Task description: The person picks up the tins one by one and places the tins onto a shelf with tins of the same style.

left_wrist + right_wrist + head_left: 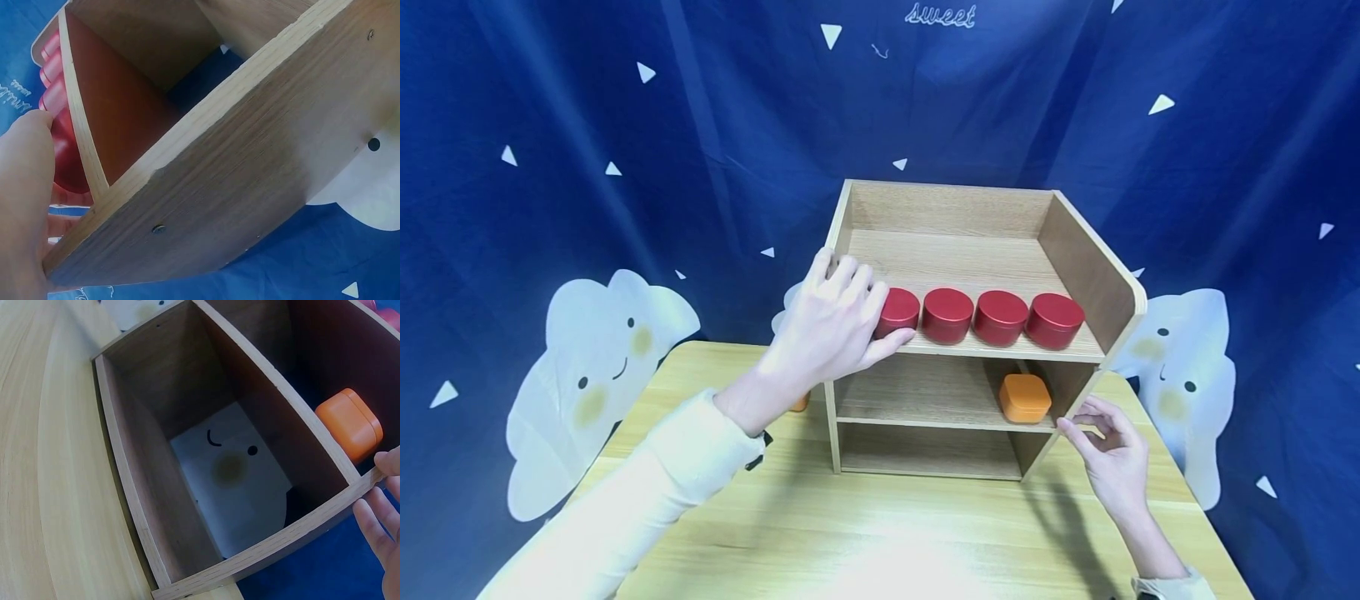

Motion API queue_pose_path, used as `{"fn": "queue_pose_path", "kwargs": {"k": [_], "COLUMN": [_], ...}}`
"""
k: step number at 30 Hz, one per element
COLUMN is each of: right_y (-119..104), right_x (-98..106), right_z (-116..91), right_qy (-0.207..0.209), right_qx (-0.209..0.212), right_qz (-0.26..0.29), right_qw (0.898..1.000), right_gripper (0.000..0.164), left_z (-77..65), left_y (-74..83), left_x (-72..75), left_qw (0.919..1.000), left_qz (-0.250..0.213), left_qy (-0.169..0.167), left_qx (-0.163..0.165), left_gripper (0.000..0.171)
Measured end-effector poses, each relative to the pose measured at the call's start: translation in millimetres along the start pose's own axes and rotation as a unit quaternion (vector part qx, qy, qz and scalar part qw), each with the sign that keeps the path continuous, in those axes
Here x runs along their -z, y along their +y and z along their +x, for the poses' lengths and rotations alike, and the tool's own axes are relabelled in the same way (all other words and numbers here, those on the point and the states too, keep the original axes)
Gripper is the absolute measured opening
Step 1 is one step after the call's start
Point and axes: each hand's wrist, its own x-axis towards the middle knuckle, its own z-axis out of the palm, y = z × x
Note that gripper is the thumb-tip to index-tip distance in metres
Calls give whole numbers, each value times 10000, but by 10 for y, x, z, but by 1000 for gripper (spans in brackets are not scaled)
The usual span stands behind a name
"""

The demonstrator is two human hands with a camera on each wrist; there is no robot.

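A row of several round red tins (947, 317) stands along the front of the wooden shelf unit's top board (955, 250). My left hand (838, 312) reaches over the upper left corner and holds the leftmost red tin (67, 156), thumb in front of it. Its other fingers lie by the left side panel (250, 150) and are partly hidden. Low on the right, my right hand (1108, 454) pinches the front edge of the right side panel (275, 540) between thumb and fingers. Near that thumb, an orange rounded-square box (1025, 398) sits on the middle board.
The shelf unit stands on a light wooden table (760, 517). Left of the unit, a small orange thing (800, 404) shows on the table, mostly hidden by my left arm. Behind hangs a blue curtain (737, 167) with cloud shapes (598, 367).
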Motion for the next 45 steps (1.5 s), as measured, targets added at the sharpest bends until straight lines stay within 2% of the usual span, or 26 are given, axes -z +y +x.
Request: {"fn": "queue_pose_path", "kwargs": {"k": [8, 18, 23, 32, 38, 45], "right_y": [1, -7, -18, -2, 7, 7], "right_x": [5, -14, -30, -12, -11, -28], "right_z": [1, 1, 2, -2, -8, -14], "right_qy": [36, 64, 221, 11, 52, 164], "right_qx": [-51, -29, -161, 22, 8, 61], "right_qz": [-41, 39, -106, 23, -40, 88], "right_qw": [10000, 10000, 9996, 10000, 10000, 9998], "right_gripper": [47, 46, 44, 45, 44, 47], "left_z": [-63, -250, -369, -603, -779, -1014], "left_y": [-24, -63, -100, -167, -206, -227], "left_x": [42, 188, 216, 239, 218, 116], "left_qw": [9993, 9995, 9973, 9868, 9804, 9744], "left_qz": [-171, -237, -575, -1235, -1487, -1608], "left_qy": [315, 167, 390, 766, 643, 482], "left_qx": [-72, 132, 238, 710, 1126, 1495], "left_gripper": [68, 85, 85, 88, 89, 91]}}
